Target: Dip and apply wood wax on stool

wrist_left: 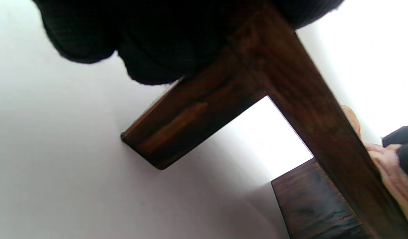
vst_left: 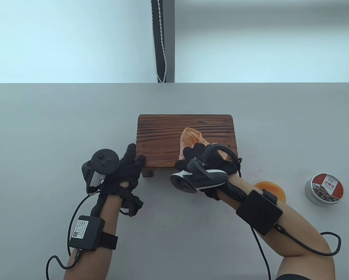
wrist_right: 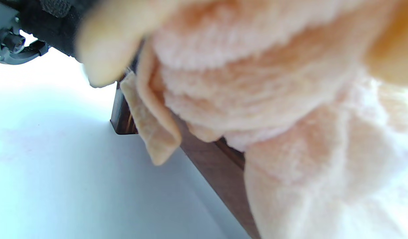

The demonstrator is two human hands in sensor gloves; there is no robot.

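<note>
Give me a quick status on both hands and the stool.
Left hand steadies stool at its near left corner. Right hand presses orange cloth on the top. Wax tin stands apart, right. Nothing blocking.

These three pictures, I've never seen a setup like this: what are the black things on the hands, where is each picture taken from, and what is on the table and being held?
No machine here: a person wears black sensor gloves, with a tracker strapped to the back of each hand; the fingers do not hold it.

The table view looks down from above. The other two come from cameras on the wrists, so they are close and tilted.

On the grey table stands a small dark wooden stool. The left hand steadies its near left corner. The right hand has a peach cloth bunched in its grip, on the stool's top. To the right sits a round tin with its lid on, and an orange round thing, partly hidden by the forearm.
</note>
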